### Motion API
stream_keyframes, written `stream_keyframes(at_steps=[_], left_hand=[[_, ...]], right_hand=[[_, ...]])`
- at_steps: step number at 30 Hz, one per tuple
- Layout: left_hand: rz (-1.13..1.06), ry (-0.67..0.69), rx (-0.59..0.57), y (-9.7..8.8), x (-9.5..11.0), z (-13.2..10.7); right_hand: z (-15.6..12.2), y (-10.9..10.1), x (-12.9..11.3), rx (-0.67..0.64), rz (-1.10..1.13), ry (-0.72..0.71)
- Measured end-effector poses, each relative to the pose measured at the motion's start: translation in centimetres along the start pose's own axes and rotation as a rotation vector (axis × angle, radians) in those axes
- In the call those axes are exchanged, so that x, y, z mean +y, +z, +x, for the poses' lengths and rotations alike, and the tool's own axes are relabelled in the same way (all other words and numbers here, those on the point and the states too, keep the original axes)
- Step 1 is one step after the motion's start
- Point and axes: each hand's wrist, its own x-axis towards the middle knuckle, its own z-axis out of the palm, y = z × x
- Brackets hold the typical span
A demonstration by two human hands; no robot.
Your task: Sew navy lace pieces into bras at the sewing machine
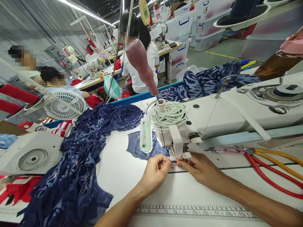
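My left hand (155,171) is closed in a pinch just in front of the sewing machine's needle area. Facing it, my right hand (201,167) is closed too, thumb and fingers together beside the presser foot. A short thin dark strip (174,162) runs between the fingertips of both hands; its ends are hidden in them. Behind my hands, a blue lace fabric piece (136,145) lies flat on the white table, its right edge at the needle area of the sewing machine (213,110). A small lit lamp (146,135) hangs over that piece.
Dark blue patterned fabric (82,151) is heaped at the left, with more bundles (201,80) behind the machine. Red-handled scissors (265,175) and orange-handled ones (279,156) lie at the right. A printed ruler (189,212) runs along the front. Several people sit beyond.
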Motion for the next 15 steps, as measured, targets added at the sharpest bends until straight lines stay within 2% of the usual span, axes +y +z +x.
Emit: stream_keyframes(at_steps=[4,8,10,12,15], left_hand=[[0.041,0.001,-0.018,-0.3,0.5,-0.4],[0.212,0.023,-0.098,-1.5,2.0,-1.5],[0.320,0.021,-0.231,-2.4,2.6,-1.9],[0.382,-0.009,-0.413,-3.3,2.9,-2.1],[0.365,-0.062,-0.600,-4.4,2.8,-1.9]], right_hand=[[0.0,-0.1,0.2,0.046,-0.081,-0.058],[0.0,-0.3,0.8,0.113,-0.148,-0.138],[-0.2,-0.1,1.2,0.125,-0.176,-0.191],[-0.3,0.2,1.5,0.128,-0.257,-0.278],[-0.2,0.6,1.6,0.127,-0.445,-0.411]])
